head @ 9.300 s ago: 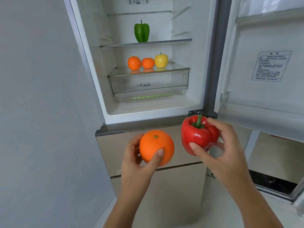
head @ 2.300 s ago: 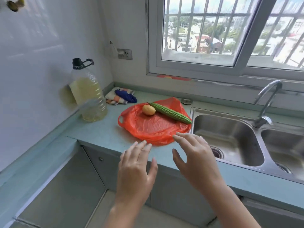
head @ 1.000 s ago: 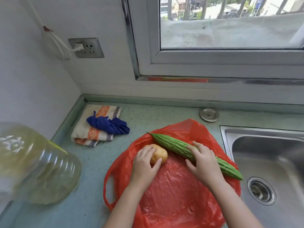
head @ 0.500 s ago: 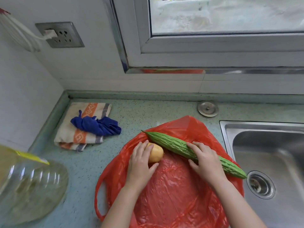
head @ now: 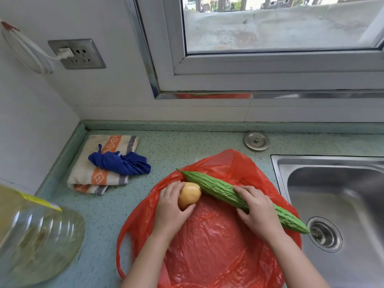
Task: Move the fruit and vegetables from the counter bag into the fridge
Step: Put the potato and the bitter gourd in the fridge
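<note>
On the surface: we see the red bag [head: 218, 246] spread flat, just left of the sink [head: 332, 194].
Left in bag: a yellowish round fruit [head: 190, 195] and a long bitter gourd [head: 224, 191], touching each other.
Left hand [head: 170, 206]: our grip is wrapped around the fruit.
Right hand [head: 255, 208]: our grip is closed over the gourd's middle.
Progress: we judge these the last two items; neither is clearly lifted.
Remaining: carry both to the fridge, which is out of view.
</note>
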Motion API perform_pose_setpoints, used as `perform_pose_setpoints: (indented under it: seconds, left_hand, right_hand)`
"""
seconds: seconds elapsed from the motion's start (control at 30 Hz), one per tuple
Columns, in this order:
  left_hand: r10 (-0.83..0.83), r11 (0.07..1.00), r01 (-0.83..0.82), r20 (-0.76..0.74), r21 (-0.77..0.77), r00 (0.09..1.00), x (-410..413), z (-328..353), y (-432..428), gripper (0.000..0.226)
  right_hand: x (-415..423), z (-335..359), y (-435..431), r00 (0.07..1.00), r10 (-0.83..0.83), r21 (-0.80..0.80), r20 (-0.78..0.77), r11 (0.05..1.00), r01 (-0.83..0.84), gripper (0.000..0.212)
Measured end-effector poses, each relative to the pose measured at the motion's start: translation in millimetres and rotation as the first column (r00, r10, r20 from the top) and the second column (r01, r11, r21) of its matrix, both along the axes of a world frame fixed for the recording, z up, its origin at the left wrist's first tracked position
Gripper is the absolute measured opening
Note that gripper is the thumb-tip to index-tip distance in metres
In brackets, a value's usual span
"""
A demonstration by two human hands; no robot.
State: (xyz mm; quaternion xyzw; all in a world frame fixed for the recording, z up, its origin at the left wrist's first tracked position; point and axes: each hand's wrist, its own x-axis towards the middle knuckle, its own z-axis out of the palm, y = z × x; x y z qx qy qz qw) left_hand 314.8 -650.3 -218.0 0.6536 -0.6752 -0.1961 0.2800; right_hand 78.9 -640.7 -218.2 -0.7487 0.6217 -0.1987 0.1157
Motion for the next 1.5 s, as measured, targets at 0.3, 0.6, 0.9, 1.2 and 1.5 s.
perform_pose_setpoints:
  seconds: [0.3,0.6,0.9,1.2,1.5]
  left_hand:
    - [0.083,0.996,-0.081,-0.346,0.021,0.935,-16,43,39,0.056]
    - [-0.074,0.996,0.087,-0.55,-0.004,0.832,-45,93,83,0.051]
    - [-0.312,0.927,0.37,-0.672,-0.06,0.672,-84,126,167,0.059]
    - [-0.403,0.838,0.541,-0.759,-0.08,0.512,-122,125,277,0.046]
    - [-0.595,0.571,0.815,-0.732,-0.096,0.331,-224,131,397,0.041]
  right_hand:
    - [-5,27,33,0.996,-0.062,-0.012,0.059,0.998,0.063,0.062]
    - [-33,71,102,0.971,-0.209,-0.06,0.114,0.974,0.216,0.059]
    - [-49,127,231,0.881,-0.403,-0.11,0.248,0.892,0.438,0.06]
    - [-48,155,397,0.766,-0.595,0.002,0.242,0.79,0.613,0.059]
    - [-86,164,578,0.436,-0.855,-0.034,0.279,0.445,0.895,0.057]
